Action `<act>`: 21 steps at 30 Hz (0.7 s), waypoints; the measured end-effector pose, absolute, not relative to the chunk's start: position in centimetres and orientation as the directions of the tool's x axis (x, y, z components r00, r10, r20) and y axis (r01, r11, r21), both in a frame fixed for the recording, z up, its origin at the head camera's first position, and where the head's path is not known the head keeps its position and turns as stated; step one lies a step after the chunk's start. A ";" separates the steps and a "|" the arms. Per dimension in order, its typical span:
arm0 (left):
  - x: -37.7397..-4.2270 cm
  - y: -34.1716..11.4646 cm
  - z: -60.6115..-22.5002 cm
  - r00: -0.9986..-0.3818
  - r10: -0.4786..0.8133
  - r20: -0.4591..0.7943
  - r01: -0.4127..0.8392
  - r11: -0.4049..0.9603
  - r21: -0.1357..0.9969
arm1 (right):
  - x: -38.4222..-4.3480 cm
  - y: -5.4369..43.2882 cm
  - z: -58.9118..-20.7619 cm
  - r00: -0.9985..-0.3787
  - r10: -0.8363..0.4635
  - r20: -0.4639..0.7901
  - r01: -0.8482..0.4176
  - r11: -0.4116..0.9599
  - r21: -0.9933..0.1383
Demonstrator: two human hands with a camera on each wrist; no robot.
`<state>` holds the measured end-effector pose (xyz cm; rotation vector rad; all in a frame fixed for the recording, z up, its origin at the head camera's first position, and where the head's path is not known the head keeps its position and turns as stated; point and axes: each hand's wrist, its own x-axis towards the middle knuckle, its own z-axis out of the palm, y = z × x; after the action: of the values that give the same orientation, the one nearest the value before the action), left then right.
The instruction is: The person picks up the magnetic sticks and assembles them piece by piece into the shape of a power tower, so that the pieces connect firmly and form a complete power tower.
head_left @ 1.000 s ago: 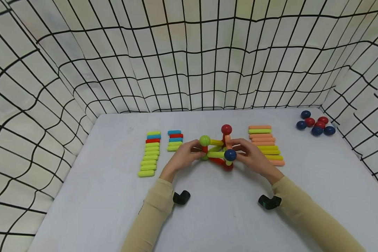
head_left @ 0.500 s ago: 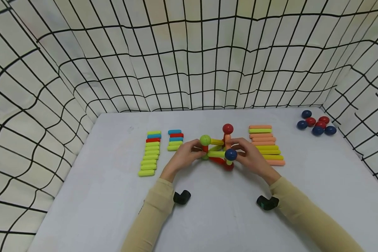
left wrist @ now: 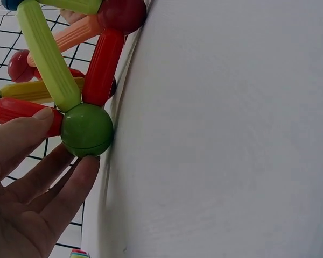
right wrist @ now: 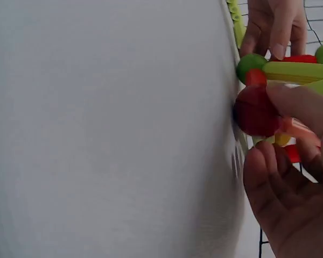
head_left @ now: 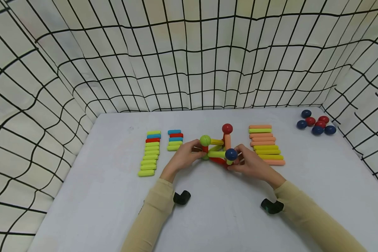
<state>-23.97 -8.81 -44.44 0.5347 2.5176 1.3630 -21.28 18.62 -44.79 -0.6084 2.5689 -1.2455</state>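
The left hand (head_left: pixel 186 154) is partly closed, thumb on a red rod (left wrist: pixel 26 110) and fingertips beneath the lower green ball (left wrist: pixel 87 130). The right hand (head_left: pixel 253 162) is curled about the lower red ball (right wrist: pixel 255 111). Both balls belong to the ball-and-rod frame (head_left: pixel 216 154), mid-table between the loose rods. Assembly appears partial: base, uprights and slanted rods are joined; no rod visibly runs straight between the upper green ball (head_left: pixel 205 140) and blue ball (head_left: pixel 231 154). Short rods (head_left: pixel 152 148), long rods (head_left: pixel 266 152) and spare balls (head_left: pixel 317 130) remain unused.
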 end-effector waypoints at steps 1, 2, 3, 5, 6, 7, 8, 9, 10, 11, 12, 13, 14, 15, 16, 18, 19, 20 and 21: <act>-23.9 -8.8 -44.4 -0.907 0.419 -0.030 0.207 0.506 0.837 | -21.3 18.6 -44.8 -0.901 -0.433 -0.006 -0.273 0.580 -0.768; -23.9 -8.9 -44.3 -0.906 0.421 -0.034 0.206 0.511 0.835 | -21.5 18.6 -44.8 -0.916 -0.401 0.003 -0.266 0.602 -0.753; -23.8 -8.9 -44.3 -0.904 0.426 -0.042 0.202 0.512 0.835 | -21.6 18.7 -44.8 -0.928 -0.372 0.009 -0.255 0.619 -0.743; -23.7 -8.9 -44.2 -0.892 0.449 -0.056 0.205 0.510 0.835 | -22.0 18.7 -44.8 -0.946 -0.323 0.021 -0.235 0.642 -0.730; -23.6 -9.0 -44.2 -0.882 0.468 -0.061 0.210 0.505 0.837 | -22.2 18.7 -44.8 -0.953 -0.303 0.020 -0.221 0.647 -0.729; -23.6 -9.0 -44.1 -0.868 0.492 -0.068 0.217 0.499 0.839 | -22.4 18.8 -44.8 -0.957 -0.290 0.018 -0.212 0.654 -0.726; -23.5 -9.1 -44.1 -0.850 0.521 -0.074 0.227 0.491 0.841 | -22.6 18.8 -44.7 -0.960 -0.279 0.013 -0.201 0.658 -0.726; -23.5 -9.3 -44.1 -0.832 0.548 -0.082 0.236 0.485 0.842 | -22.8 18.8 -44.6 -0.962 -0.273 0.010 -0.195 0.661 -0.724; -23.5 -9.5 -44.0 -0.817 0.570 -0.086 0.246 0.480 0.842 | -23.0 18.8 -44.6 -0.963 -0.269 0.012 -0.195 0.666 -0.720; -23.5 -9.9 -43.9 -0.809 0.582 -0.083 0.257 0.478 0.840 | -23.1 18.9 -44.5 -0.965 -0.261 0.013 -0.192 0.673 -0.715; -23.6 -10.4 -43.7 -0.810 0.582 -0.072 0.266 0.473 0.840 | -23.2 18.9 -44.5 -0.966 -0.259 0.014 -0.191 0.675 -0.713; -23.7 -10.9 -43.5 -0.820 0.570 -0.054 0.276 0.476 0.835 | -23.3 18.9 -44.4 -0.966 -0.259 0.016 -0.193 0.676 -0.712; -23.8 -11.5 -43.3 -0.838 0.544 -0.033 0.282 0.484 0.828 | -23.3 19.0 -44.4 -0.966 -0.259 0.013 -0.191 0.677 -0.711; -23.9 -12.2 -43.1 -0.861 0.509 -0.007 0.286 0.496 0.820 | -23.4 19.0 -44.3 -0.965 -0.261 0.012 -0.192 0.678 -0.709; -24.0 -12.9 -42.9 -0.887 0.461 0.019 0.283 0.511 0.811 | -23.4 19.0 -44.3 -0.964 -0.264 0.009 -0.192 0.677 -0.711; -24.2 -14.3 -42.6 -0.930 0.363 0.056 0.264 0.554 0.790 | -23.4 19.0 -44.3 -0.963 -0.270 0.001 -0.189 0.671 -0.717; -24.3 -14.9 -42.5 -0.942 0.329 0.061 0.252 0.579 0.775 | -23.4 19.0 -44.3 -0.963 -0.271 -0.002 -0.187 0.671 -0.718; -24.4 -15.4 -42.5 -0.950 0.305 0.059 0.241 0.601 0.762 | -23.4 19.0 -44.3 -0.962 -0.272 -0.004 -0.186 0.671 -0.718; -24.5 -15.8 -42.5 -0.955 0.293 0.053 0.232 0.619 0.750 | -23.4 19.0 -44.2 -0.962 -0.272 -0.005 -0.185 0.669 -0.720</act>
<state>-24.46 -15.77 -42.48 0.4485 2.7595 1.2620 -23.44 19.00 -44.23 -0.3806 2.7664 -1.1741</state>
